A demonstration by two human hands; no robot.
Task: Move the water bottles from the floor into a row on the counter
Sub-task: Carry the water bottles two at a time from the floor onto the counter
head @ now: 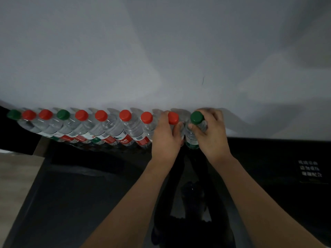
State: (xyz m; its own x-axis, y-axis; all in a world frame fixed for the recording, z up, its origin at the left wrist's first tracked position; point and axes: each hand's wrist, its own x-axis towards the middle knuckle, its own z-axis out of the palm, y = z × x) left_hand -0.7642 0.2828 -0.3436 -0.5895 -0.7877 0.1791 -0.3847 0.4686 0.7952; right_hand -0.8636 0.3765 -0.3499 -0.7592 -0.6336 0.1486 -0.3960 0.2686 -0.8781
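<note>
Head view: left hand (165, 135) grips red-capped bottle (173, 118), right hand (210, 130) green-capped bottle (196, 117)

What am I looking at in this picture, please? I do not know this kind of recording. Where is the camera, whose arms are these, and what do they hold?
There is no machine here. A person wears a camera on the head, and it looks forward and down, so the two bare arms reaching up from the bottom edge are that person's own.

A row of clear water bottles stands on a dark counter against a pale wall. Most have red caps and a few have green ones. The wide lens makes them seem to lean.

The left hand has its grip around the red-capped bottle. The right hand has its grip around the green-capped bottle, the last at the right end of the row. Both bottles stand upright, side by side.

On the right of the counter there is a small white text, too blurred to read.
</note>
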